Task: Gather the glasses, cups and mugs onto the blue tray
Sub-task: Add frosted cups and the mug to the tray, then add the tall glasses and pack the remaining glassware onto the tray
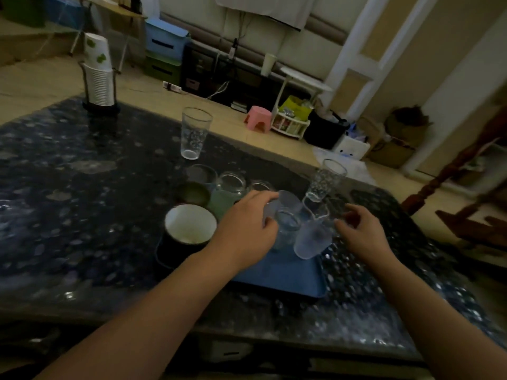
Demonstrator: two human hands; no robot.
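A lived-in home room, dimly lit. A dark speckled table (82, 215) stands on a tiled floor (41, 80), with a pink plastic stool (257, 117), stacked storage drawers (164, 50) and cluttered baskets (290, 124) along the wall.

Tray (288, 278) blue; mug (189, 229) dark outside, white inside; tabletop (82, 215) black, pale-speckled; stool (257, 117) pink; paper cups (96, 52) white, green-spotted.

Light: dim, murky indoors.
Glare: specks on dark speckled glossy tabletop (82, 215).
Blur: soft throughout; frosted clear glasses (312, 237) smeared.
Edges: wide-angle bending.
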